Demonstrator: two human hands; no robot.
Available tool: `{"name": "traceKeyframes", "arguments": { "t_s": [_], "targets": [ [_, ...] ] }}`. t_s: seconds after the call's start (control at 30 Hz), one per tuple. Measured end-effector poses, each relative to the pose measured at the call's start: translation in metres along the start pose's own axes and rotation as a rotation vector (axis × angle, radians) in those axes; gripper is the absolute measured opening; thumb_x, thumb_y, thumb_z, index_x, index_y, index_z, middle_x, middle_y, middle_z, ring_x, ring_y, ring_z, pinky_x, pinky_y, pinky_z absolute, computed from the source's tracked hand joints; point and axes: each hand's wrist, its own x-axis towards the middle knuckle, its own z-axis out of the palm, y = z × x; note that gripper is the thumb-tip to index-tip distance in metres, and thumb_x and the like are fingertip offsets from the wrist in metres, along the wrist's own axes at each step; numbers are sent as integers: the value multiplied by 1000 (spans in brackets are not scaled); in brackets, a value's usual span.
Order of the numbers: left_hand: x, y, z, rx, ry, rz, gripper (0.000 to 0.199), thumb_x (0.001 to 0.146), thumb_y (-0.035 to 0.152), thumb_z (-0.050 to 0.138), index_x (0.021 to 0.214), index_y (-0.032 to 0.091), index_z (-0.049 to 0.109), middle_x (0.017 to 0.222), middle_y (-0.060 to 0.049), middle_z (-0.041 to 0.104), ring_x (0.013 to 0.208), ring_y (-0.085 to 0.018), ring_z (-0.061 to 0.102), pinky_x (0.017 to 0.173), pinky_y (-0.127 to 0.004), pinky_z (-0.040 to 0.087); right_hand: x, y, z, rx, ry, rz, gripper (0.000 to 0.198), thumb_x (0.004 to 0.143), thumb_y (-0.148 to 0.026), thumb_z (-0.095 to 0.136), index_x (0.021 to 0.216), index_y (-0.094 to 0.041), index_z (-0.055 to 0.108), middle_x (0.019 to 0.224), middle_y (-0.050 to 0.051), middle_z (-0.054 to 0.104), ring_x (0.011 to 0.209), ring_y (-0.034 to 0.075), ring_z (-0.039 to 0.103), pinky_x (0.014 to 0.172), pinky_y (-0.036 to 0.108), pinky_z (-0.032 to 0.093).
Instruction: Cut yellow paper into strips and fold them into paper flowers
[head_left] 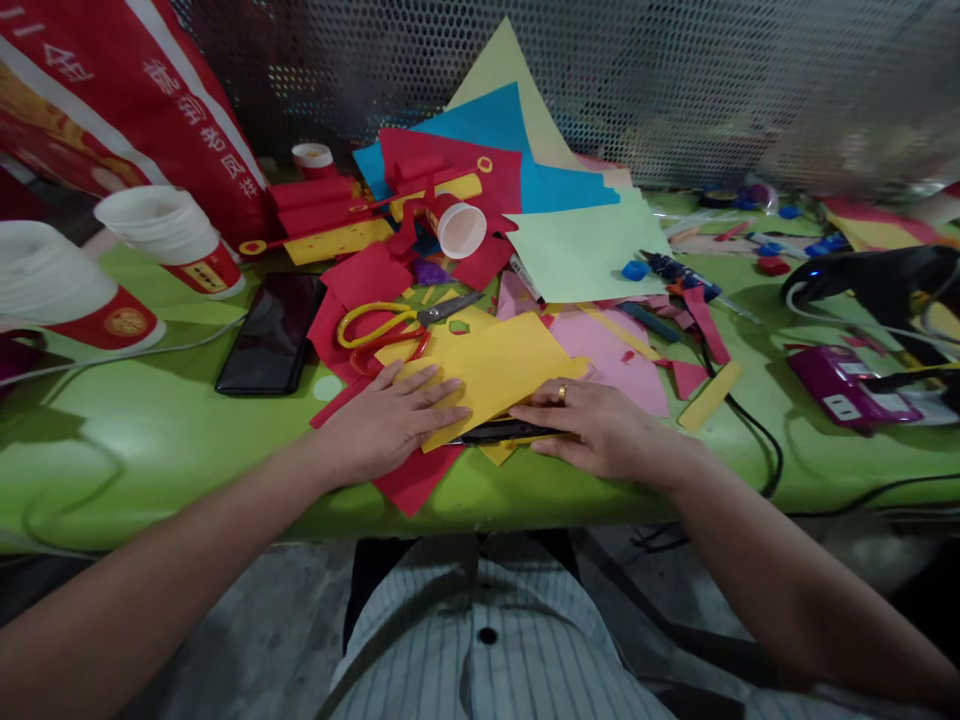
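My left hand (pixel 386 420) lies flat with its fingers outstretched on a piece of yellow paper (pixel 499 365). At the paper's near right edge, my right hand (pixel 600 425) has its fingers and thumb closed around a long black object (pixel 502 431), partly hidden under the paper, whose kind I cannot make out. Scissors with yellow and red handles (pixel 397 325) rest just beyond my left fingers, blades pointing right. Red paper (pixel 416 480) sticks out below the yellow sheet. Pink paper (pixel 611 350) lies beyond my right hand.
A black phone (pixel 271 335) and stacked paper cups (pixel 169 235) stand to the left, before a red bag (pixel 142 110). Coloured sheets (pixel 592 245) pile up toward the perforated metal panel (pixel 690 90). A purple power adapter (pixel 847 385) with cables sits on the right.
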Motion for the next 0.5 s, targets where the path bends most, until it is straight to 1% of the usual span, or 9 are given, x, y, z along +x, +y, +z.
{"name": "traceKeyframes", "arguments": {
  "t_s": [0.23,0.37,0.5],
  "targets": [
    [0,-2,2,-6,7,1,52,84,11,37,131,32,43,143,0,38,135,-24,24,108,-50,14,3,-1,2,-2,7,-20,33,83,-30,53,113,-19,62,100,11,65,83,20,60,70,33,48],
    [0,-2,3,-12,19,9,51,85,13,36,131,33,42,143,1,38,136,-23,24,108,-49,13,2,-2,2,6,-3,-12,34,83,-30,53,114,-20,61,100,10,65,84,19,60,72,32,48],
    [1,-2,3,-7,6,8,53,83,11,38,131,33,43,144,1,38,136,-24,24,108,-49,14,4,-4,2,-4,-9,-8,33,83,-31,53,114,-20,62,100,10,65,83,19,60,71,31,48]
  ]
}}
